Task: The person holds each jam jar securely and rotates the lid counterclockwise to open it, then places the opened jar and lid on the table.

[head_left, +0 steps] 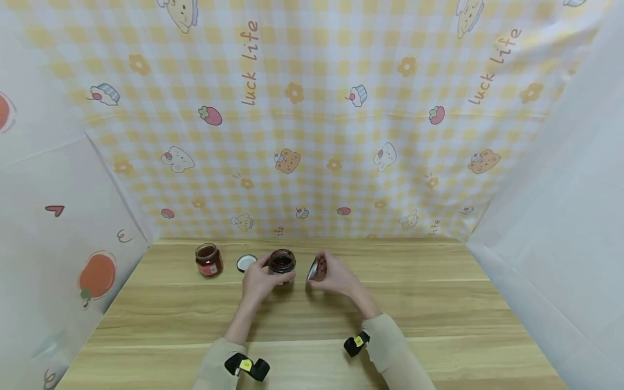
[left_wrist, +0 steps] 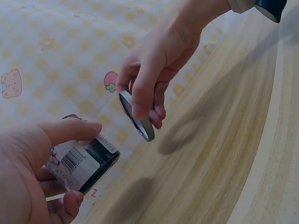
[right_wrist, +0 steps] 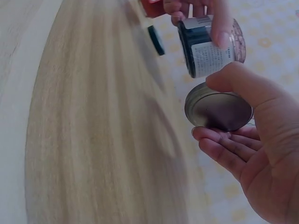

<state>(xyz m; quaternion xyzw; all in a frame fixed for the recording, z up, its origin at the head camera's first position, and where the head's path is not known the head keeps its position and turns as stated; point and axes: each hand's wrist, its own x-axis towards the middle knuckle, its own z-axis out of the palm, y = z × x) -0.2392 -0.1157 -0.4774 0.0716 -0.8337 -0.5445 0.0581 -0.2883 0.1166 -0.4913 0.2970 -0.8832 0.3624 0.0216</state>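
My left hand (head_left: 259, 280) grips a dark glass jar (head_left: 282, 264) around its side, and the jar's mouth is uncovered. In the left wrist view a white label with a barcode shows on the jar (left_wrist: 77, 163), which is raised off the table. Just to the right, my right hand (head_left: 336, 276) pinches a round metal lid (head_left: 313, 268) by its rim, tilted on edge and apart from the jar. The right wrist view shows the hollow inner face of the lid (right_wrist: 218, 111), between the thumb and fingers.
A second open jar (head_left: 209, 261) with red contents and a red label stands at the back left of the wooden table (head_left: 312, 357). Another lid (head_left: 246, 262), white inside, lies between that jar and my left hand. A checked cloth (head_left: 322, 135) hangs behind the table.
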